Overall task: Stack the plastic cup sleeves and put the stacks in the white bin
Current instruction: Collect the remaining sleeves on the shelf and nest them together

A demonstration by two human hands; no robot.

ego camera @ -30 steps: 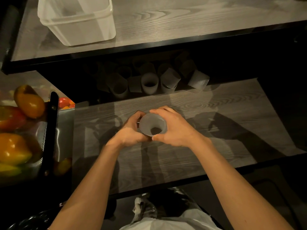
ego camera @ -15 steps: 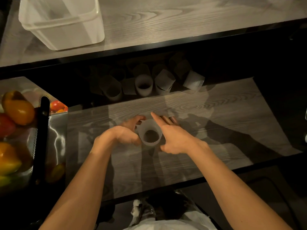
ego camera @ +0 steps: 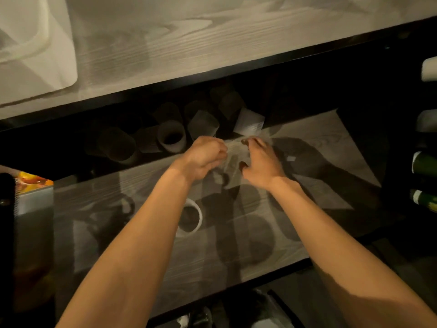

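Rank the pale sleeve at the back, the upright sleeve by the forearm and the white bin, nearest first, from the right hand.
From the right hand, in the head view:
1. Pale sleeve: just beyond the fingertips, at the back of the lower shelf.
2. Upright sleeve: back toward the person, to the left.
3. White bin: upper shelf, far left.

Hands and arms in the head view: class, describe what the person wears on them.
The left forearm and right forearm are bare to the frame's edge: no sleeves. The left hand and right hand wear no gloves; no watch or bracelet shows at either wrist. Blur hides any rings.
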